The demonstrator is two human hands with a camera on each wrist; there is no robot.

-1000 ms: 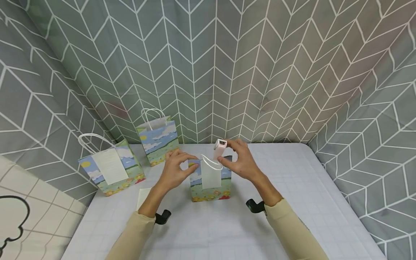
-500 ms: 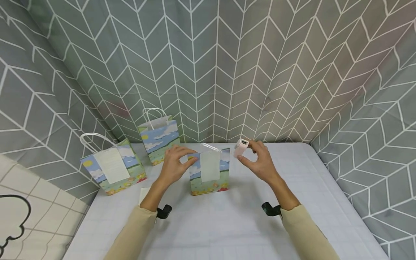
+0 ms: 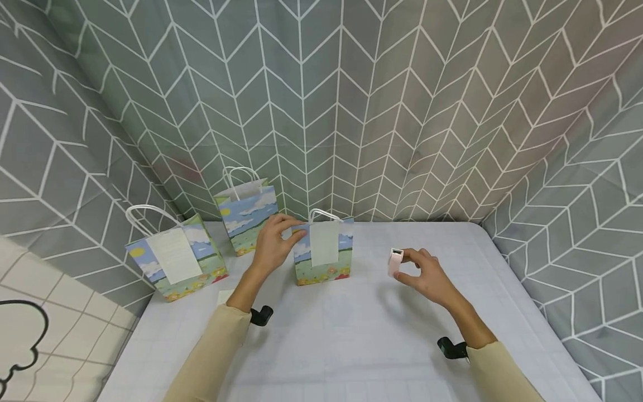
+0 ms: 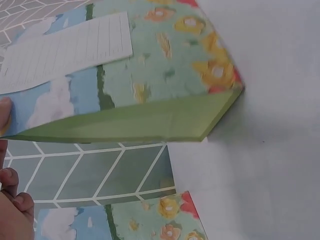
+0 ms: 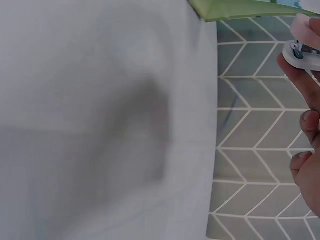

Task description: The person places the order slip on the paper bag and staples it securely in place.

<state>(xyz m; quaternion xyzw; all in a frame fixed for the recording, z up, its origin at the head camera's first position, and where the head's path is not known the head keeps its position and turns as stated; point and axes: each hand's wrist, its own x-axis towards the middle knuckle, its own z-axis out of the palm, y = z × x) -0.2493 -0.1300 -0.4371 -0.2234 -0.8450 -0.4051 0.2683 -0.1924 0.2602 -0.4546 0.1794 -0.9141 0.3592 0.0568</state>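
Note:
A small paper gift bag [image 3: 346, 254] with a meadow print and white twisted handles stands upright at mid-table. A lined paper slip [image 3: 324, 243] covers part of its front. My left hand [image 3: 273, 240] pinches the bag's upper left corner between thumb and fingers; in the left wrist view the thumb [image 4: 4, 114] lies on the printed side. Off to the right, above the table, my right hand [image 3: 427, 278] holds a small pink and white stapler [image 3: 395, 263] between thumb and fingers. The right wrist view shows the stapler [image 5: 303, 50] at its upper right edge.
Two similar bags stand at the left: one bag [image 3: 208, 252] with a paper slip on its front, and another bag [image 3: 246, 209] behind it. A pale paper piece [image 3: 223, 296] lies by my left forearm. A patterned curtain [image 3: 321, 111] borders the white table [image 3: 351, 346].
My right hand has moved away from the bag to the right and nearer to me, carrying the stapler. The bag sits slightly farther back, its handles now upright; my left hand still pinches its corner.

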